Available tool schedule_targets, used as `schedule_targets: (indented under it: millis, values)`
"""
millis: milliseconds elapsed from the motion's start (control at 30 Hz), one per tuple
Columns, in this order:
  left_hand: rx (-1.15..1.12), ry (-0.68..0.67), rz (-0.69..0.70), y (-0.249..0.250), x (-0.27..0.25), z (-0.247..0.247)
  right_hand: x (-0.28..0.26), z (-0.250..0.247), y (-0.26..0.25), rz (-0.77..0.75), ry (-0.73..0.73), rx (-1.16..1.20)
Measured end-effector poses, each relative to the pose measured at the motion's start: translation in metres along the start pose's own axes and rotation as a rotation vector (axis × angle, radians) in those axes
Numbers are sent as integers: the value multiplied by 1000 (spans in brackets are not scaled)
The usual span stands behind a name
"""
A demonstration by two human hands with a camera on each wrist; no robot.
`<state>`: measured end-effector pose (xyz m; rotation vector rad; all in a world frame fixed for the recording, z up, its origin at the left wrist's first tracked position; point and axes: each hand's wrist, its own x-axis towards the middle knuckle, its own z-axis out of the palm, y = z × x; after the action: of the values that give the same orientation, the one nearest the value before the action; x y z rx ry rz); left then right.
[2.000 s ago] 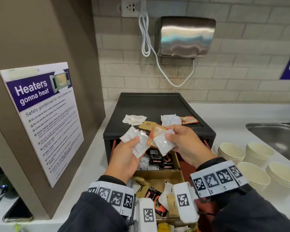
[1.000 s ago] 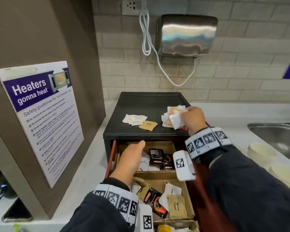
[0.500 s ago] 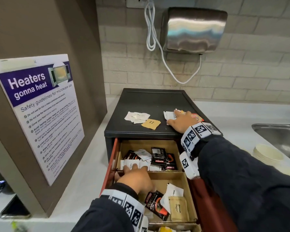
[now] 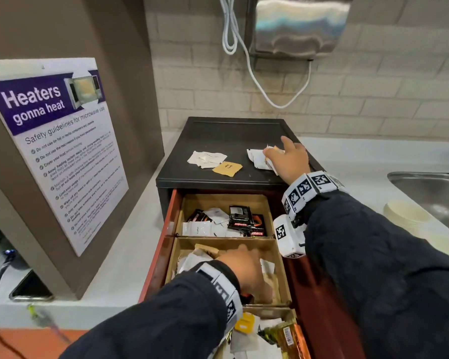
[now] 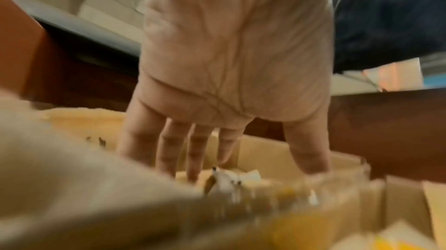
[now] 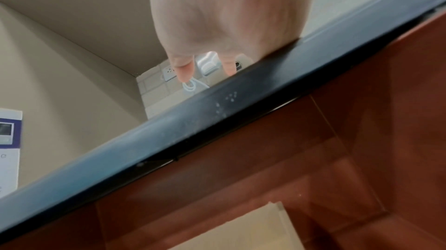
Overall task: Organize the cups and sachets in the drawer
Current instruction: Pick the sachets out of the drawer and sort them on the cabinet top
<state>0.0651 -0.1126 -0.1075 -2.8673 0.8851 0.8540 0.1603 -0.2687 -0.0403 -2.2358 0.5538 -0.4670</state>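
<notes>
The sachets (image 4: 219, 225), white, black and brown, lie mixed in the open drawer (image 4: 171, 224), where the left hand (image 4: 246, 270) reaches with straight fingers, while the right hand (image 4: 289, 160), fingers spread, rests on white sachets upon the black cabinet (image 4: 231, 133) by a brick wall (image 4: 373, 86).

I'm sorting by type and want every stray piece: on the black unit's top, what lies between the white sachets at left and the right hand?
In the head view, one tan sachet lies between the white sachets and the right hand; otherwise bare black top.

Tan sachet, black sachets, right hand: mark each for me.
tan sachet (image 4: 227, 169): head view, middle of its face
black sachets (image 4: 246, 221): head view, top packet's face
right hand (image 4: 289, 159): head view, back of hand
</notes>
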Motion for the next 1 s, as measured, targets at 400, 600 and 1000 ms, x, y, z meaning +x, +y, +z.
schedule_targets:
  millis: [400,600,1000]
  values:
    - [164,-55,-46,22,22,3,-6,-5,2,-68,-19,17]
    - [210,-101,68,12,22,3,-16,-11,1,-111,-75,100]
    - [580,1,-175,-22,-3,-22,-102,-6,-5,-360,-360,179]
